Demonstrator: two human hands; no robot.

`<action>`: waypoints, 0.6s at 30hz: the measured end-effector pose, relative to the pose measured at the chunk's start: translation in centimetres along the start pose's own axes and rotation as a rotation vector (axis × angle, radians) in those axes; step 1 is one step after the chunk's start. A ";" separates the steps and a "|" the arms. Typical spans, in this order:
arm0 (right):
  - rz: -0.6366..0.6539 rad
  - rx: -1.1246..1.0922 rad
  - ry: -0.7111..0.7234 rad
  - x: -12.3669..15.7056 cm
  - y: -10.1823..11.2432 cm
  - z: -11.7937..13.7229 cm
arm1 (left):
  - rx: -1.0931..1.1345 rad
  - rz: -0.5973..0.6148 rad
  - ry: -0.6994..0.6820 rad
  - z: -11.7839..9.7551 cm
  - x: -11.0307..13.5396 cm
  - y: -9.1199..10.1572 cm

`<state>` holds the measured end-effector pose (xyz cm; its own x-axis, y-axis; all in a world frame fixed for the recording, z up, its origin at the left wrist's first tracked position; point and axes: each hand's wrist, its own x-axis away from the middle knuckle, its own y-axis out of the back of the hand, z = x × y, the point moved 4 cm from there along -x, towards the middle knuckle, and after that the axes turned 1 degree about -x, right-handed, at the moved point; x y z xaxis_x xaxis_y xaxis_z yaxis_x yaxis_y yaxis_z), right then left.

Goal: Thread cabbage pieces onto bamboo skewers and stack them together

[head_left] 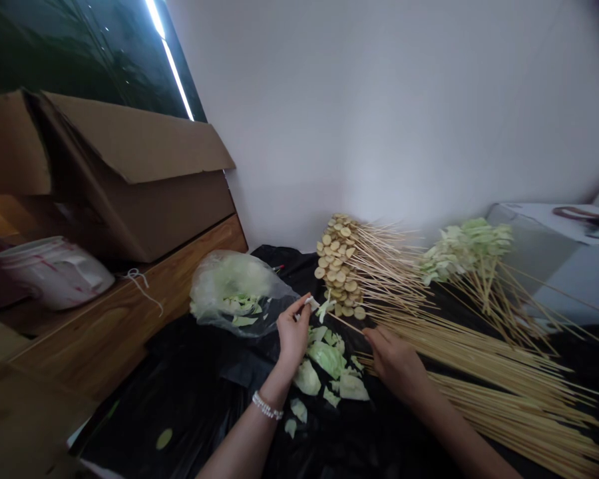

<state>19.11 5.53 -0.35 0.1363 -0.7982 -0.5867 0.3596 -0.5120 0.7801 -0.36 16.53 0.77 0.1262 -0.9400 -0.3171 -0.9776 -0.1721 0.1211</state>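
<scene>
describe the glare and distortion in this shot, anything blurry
Head view: a white glare streak cuts the dark panel at top left; wide-angle distortion bows the box and wall; light is soft; the left hand and right hand look fairly sharp, while the skewers at lower right go soft.

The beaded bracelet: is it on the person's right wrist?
No, the beaded bracelet is on the wrist of the left hand, and the wrist of the right hand is bare.
</scene>
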 end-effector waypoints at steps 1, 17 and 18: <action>0.017 -0.056 -0.020 -0.1 -0.1 -0.1 | -0.001 0.005 -0.003 -0.1 0.0 0.0; 0.064 -0.218 -0.109 0.3 -1.2 0.3 | 0.005 0.049 0.003 -0.2 0.4 -0.4; 0.066 -0.258 -0.117 0.2 -1.2 0.3 | 0.014 0.054 0.007 -0.2 0.3 -0.4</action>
<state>18.45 5.90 -1.35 0.0655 -0.8658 -0.4961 0.5783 -0.3723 0.7260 0.11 16.22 0.82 0.0738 -0.9498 -0.3039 -0.9854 -0.1164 0.1246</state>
